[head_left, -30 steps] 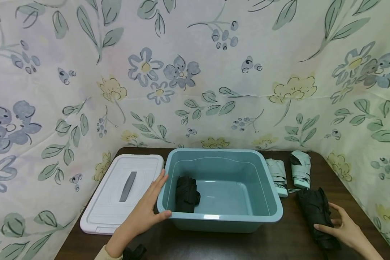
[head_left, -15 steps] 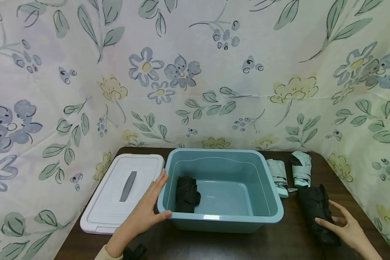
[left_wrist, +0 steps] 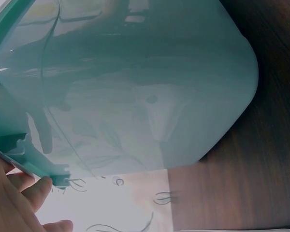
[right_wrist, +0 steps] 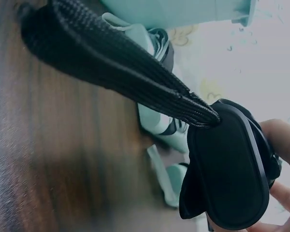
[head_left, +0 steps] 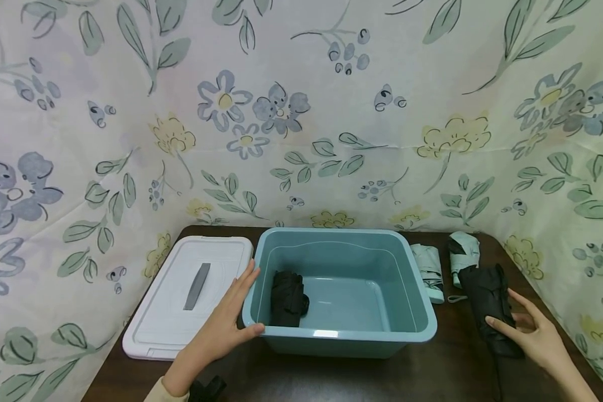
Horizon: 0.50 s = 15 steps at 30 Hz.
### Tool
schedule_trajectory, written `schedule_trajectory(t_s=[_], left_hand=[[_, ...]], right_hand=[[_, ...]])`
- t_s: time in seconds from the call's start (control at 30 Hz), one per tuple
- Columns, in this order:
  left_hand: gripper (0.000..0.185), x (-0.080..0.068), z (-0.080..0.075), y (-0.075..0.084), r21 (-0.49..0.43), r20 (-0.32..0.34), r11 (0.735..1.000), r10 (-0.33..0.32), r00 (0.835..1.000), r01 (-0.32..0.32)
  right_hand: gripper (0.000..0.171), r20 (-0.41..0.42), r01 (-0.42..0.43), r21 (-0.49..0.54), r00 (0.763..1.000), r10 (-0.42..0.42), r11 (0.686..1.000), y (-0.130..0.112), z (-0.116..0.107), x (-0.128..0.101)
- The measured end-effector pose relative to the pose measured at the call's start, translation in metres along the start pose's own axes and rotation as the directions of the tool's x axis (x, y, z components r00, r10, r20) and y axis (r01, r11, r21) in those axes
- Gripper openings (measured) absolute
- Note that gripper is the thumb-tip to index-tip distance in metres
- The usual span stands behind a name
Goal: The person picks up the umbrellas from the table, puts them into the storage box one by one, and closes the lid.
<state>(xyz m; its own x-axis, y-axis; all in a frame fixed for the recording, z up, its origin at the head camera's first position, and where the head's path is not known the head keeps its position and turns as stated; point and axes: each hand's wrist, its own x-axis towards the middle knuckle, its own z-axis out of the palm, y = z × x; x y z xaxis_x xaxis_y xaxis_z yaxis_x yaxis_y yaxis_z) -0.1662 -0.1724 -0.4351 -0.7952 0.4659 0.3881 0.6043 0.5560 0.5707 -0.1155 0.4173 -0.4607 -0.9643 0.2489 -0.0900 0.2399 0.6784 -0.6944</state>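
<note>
On the right, my right hand (head_left: 537, 335) grips a folded black umbrella (head_left: 487, 301), thumb on one side and fingers on the other. The right wrist view shows the umbrella's flat handle end (right_wrist: 229, 169), raised off the table, with a black wrist strap (right_wrist: 125, 72) hanging from it. My left hand (head_left: 220, 326) rests against the left front corner of a blue-green storage box (head_left: 352, 335), its fingers straight along the side and the thumb on the front rim. Inside the box, at the left, lies another folded black umbrella (head_left: 286, 301).
Two pale green folded umbrellas, one nearer the box (head_left: 429, 271) and one farther right (head_left: 464, 251), lie at the table's back right. A white lid (head_left: 176, 329) with a grey handle is left of the box. Floral cloth (head_left: 331, 184) hangs behind the dark table (head_left: 331, 379).
My right hand has lifted the black umbrella and shifted it slightly up the view; its strap now hangs below. My left hand has stayed at the box corner.
</note>
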Motion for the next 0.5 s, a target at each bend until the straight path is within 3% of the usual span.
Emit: schedule_trajectory(t_s=[0.2,0.37,0.5], left_hand=[[0.092,0.001,-0.001,0.001,0.002,0.012,1.000,-0.020,1.000,0.020],[0.091,0.001,-0.001,0.000,0.003,0.010,1.000,-0.021,1.000,0.021],[0.091,0.000,-0.001,0.001,0.001,0.012,1.000,-0.022,1.000,0.022]], right_hand=[[0.084,-0.047,0.083,0.019,0.995,-0.082,0.996,-0.011,0.002,0.000],[0.080,-0.104,0.195,0.009,0.976,-0.193,0.981,-0.021,0.004,0.005],[0.079,-0.123,0.226,0.001,0.967,-0.224,0.974,-0.029,0.004,0.009]])
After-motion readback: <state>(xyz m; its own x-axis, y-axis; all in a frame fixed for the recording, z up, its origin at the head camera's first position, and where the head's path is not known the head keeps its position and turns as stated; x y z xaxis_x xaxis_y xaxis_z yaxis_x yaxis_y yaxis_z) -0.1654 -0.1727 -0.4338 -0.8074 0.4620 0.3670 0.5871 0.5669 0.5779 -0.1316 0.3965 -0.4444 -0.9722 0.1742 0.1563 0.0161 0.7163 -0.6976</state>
